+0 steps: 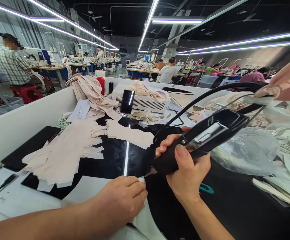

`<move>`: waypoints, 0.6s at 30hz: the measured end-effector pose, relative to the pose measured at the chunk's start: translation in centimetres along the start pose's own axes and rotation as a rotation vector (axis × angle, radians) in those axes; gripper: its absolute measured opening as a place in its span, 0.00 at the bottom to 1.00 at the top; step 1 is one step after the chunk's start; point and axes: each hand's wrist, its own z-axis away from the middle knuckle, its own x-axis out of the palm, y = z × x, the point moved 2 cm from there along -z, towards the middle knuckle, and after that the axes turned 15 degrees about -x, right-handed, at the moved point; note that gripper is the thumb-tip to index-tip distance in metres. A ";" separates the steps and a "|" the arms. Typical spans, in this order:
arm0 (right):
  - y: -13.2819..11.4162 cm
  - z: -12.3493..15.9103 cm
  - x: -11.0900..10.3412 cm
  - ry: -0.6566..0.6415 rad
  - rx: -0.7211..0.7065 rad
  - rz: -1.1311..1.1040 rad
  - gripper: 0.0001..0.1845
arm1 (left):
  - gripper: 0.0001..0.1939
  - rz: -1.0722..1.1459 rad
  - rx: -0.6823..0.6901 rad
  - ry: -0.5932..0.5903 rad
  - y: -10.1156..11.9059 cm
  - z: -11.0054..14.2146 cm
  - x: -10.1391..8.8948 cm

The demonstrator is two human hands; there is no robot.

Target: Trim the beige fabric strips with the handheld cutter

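Note:
In the lower middle, my left hand is closed on the edge of a pale, paper-like fabric piece, its fingers bunched together. Part of that piece spreads out left of the hand and part hangs below it. My right hand wraps round a black corded electric cutter, tilted with its metal tip pointing down to the left. The tip is close beside my left fingertips; I cannot tell whether it touches the fabric. A stack of cream fabric pieces lies left on the glossy black tabletop, near a single cream strip.
A phone leans against a white vented box. The cutter's cord loops up to the right. A clear plastic bag and lace pieces lie right. A teal clip is near my right wrist. People sit at sewing machines beyond.

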 end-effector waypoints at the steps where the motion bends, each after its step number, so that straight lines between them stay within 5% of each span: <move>1: 0.1 -0.1 0.0 0.000 -0.002 -0.003 0.24 | 0.08 0.008 -0.003 0.011 0.0 0.0 0.0; 7: 0.8 -0.3 0.1 -0.013 0.015 -0.019 0.24 | 0.10 0.062 -0.060 0.115 0.1 0.1 -0.3; 18: -0.1 -0.9 0.2 -0.012 0.081 -0.045 0.26 | 0.10 0.056 -0.068 0.077 0.3 0.1 0.1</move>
